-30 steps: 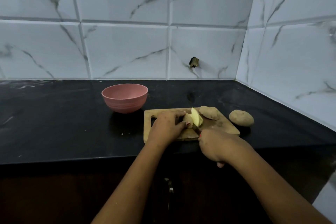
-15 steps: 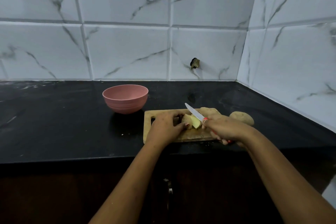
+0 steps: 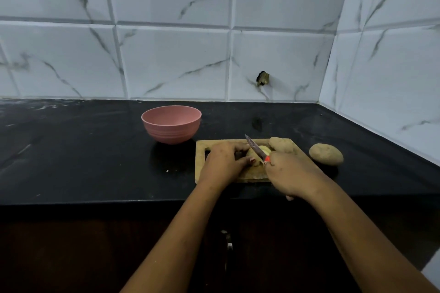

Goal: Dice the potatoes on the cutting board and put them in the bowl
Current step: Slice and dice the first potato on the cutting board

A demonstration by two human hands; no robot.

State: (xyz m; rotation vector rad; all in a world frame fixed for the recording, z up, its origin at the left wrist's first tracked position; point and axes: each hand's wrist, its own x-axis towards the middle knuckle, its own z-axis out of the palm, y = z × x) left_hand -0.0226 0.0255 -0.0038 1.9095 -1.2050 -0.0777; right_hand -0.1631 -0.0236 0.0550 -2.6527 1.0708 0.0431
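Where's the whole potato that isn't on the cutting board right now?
Head view: the whole potato lies on the black countertop, just off the right edge of the wooden cutting board, beyond the right hand.

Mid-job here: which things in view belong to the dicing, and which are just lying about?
In the job: knife in right hand, cut potato held by left hand, potato piece, cutting board, pink bowl, whole potato beside the board.
Just there: broken tile hole, cupboard handle.
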